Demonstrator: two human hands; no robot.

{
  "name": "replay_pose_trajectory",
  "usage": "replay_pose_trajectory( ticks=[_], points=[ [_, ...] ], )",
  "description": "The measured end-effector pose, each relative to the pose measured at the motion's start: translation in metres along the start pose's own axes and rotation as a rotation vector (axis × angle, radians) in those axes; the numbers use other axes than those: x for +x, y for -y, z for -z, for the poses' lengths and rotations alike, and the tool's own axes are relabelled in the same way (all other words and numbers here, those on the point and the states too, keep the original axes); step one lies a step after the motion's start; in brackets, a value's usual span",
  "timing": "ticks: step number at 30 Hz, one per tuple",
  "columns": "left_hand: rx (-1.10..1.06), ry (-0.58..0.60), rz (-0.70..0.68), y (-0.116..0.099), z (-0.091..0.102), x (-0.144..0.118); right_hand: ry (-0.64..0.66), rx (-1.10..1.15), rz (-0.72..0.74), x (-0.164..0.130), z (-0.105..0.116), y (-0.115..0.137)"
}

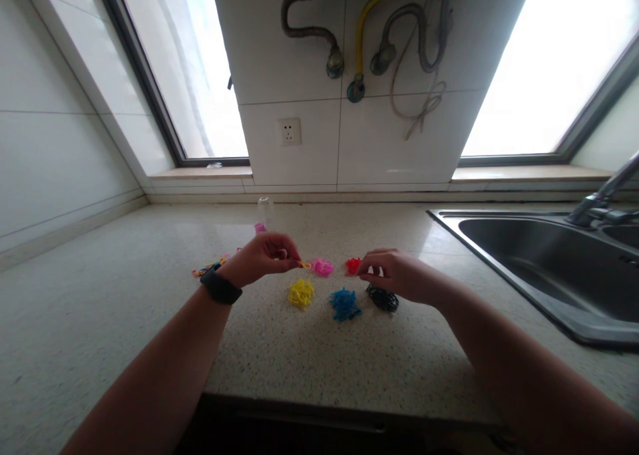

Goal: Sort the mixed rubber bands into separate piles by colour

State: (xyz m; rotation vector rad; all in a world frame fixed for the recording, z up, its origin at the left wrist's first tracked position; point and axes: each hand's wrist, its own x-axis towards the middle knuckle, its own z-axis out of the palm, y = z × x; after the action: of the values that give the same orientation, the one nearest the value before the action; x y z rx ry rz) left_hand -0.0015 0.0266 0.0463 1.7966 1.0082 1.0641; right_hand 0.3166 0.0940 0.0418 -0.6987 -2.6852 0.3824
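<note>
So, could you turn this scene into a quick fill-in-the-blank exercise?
1. The left hand pinches a small ____ band.
2. A dark wristband is worn on the ____ wrist.
3. In the near row, the blue pile lies between the yellow pile and the ____ pile.

Missing words: yellow; left; black.

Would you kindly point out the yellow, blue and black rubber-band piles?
Yellow rubber-band pile (301, 294): head view, its middle.
Blue rubber-band pile (344, 304): head view, its middle.
Black rubber-band pile (384, 299): head view, its middle.
</note>
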Motion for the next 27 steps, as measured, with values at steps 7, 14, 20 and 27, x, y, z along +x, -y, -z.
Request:
replay_pose_trajectory(
  ticks=[7,14,20,27],
  points=[
    [0.015,0.019,-0.035,-0.004,0.001,-0.003,0.011,-0.012,0.008,0.0,0.001,0.002],
    [0.164,0.15,0.054,-0.012,0.013,-0.006,0.02,-0.018,-0.006,0.0,0.002,0.002],
    [0.332,0.326,0.13,-0.003,0.018,-0.005,0.021,-0.021,-0.007,0.0,0.0,0.0],
    [0.405,0.417,0.169,0.015,0.019,-0.001,0.018,-0.026,-0.008,-0.001,0.0,0.0]
  ],
)
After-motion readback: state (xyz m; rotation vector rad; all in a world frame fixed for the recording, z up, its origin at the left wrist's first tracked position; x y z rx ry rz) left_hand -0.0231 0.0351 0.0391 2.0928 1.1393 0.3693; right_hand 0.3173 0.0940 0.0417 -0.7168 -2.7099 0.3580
